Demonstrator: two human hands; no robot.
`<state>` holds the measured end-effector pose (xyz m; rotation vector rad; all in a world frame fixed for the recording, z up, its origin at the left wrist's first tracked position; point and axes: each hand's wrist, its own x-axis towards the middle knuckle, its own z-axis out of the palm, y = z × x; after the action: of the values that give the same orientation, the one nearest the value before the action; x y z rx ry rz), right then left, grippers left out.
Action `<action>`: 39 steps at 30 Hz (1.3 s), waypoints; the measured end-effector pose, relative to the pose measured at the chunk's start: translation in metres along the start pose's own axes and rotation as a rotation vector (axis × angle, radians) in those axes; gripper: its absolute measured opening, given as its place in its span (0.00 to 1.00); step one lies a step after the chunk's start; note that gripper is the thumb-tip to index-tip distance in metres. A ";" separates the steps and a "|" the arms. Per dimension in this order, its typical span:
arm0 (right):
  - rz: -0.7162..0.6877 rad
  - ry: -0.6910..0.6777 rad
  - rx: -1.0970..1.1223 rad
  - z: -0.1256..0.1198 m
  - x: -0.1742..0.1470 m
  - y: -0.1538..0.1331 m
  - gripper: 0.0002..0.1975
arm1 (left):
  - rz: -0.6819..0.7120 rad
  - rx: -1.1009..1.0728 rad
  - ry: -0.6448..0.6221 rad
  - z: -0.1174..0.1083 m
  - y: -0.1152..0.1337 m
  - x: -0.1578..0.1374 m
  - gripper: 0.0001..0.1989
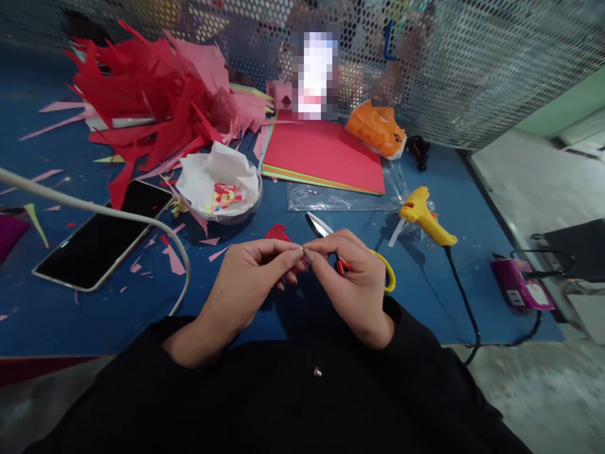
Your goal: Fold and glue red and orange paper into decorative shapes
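Note:
Over the blue table, my left hand (pixel 248 277) and my right hand (pixel 352 280) meet fingertip to fingertip. Thumb and index finger of each are pinched together. Whatever lies between the tips is too small to make out. A bit of red shows behind the left fingers, and a small red paper piece (pixel 278 232) is just beyond them; whether it is held I cannot tell. Scissors (pixel 319 225) with yellow and red handles lie beneath my right hand, partly hidden by it, their blades pointing away to the left.
A bowl (pixel 243 214) lined with white paper holds small coloured bits. Behind it is a heap of red and pink paper scraps (pixel 146 88). A phone (pixel 101 236), cable (pixel 94 205), coloured paper stack (pixel 326 151), orange packet (pixel 378 129), yellow glue gun (pixel 428 217) and purple power box (pixel 520 284) surround my hands.

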<state>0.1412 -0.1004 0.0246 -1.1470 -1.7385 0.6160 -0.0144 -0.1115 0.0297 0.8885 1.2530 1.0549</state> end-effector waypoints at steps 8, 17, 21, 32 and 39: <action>0.108 -0.012 0.133 0.000 0.002 -0.001 0.08 | 0.006 0.121 0.035 0.001 0.005 -0.002 0.09; 0.175 -0.044 0.112 -0.010 0.003 0.002 0.06 | -0.003 0.131 0.023 0.003 0.007 -0.003 0.10; 0.125 -0.073 0.097 -0.009 0.003 0.002 0.06 | 0.019 0.175 0.032 0.002 0.007 -0.003 0.10; 0.103 -0.068 0.052 -0.008 0.002 0.001 0.08 | 0.167 0.375 0.074 0.003 0.004 -0.004 0.08; 0.199 -0.098 0.119 -0.009 0.003 0.002 0.06 | 0.307 0.538 0.092 0.002 0.001 -0.006 0.09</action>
<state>0.1494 -0.0972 0.0279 -1.2321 -1.6568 0.8985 -0.0127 -0.1168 0.0321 1.4933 1.5448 1.0162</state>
